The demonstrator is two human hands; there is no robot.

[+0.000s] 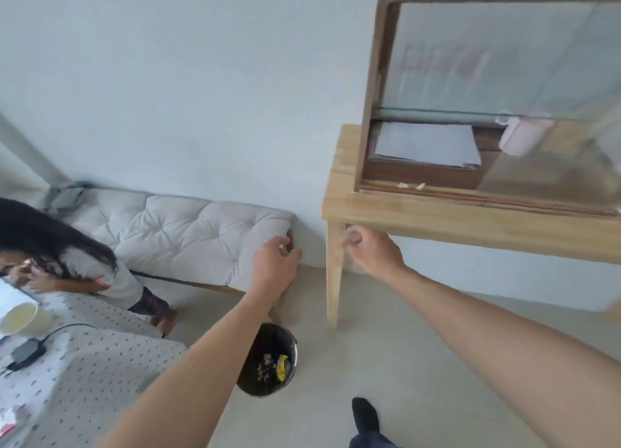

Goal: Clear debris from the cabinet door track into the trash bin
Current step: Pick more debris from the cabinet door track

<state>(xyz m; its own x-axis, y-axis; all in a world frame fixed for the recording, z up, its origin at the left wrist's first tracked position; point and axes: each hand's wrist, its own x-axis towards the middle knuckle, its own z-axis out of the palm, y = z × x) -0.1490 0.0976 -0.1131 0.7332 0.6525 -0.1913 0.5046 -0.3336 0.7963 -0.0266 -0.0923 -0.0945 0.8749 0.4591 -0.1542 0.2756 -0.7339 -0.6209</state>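
Observation:
A wooden cabinet (373, 88) with sliding glass doors stands on a light wooden table (437, 217). Two small pale bits of debris (410, 185) lie in the door track (470, 195) along its bottom front edge. A round black trash bin (272, 363) with wrappers and scraps inside sits on the floor below my arms. My left hand (274, 259) hovers with curled, parted fingers, holding nothing I can see. My right hand (373, 249) is just under the table edge by the leg, fingers pinched together; whether it holds anything is unclear.
A tufted white bench (188, 236) stands along the wall at left. A person (84, 266) crouches by a patterned bed (84, 363) holding a cup and charger. Papers (426, 145) and a pink roll (521, 135) are inside the cabinet. My dark-socked foot (364, 415) is on the floor.

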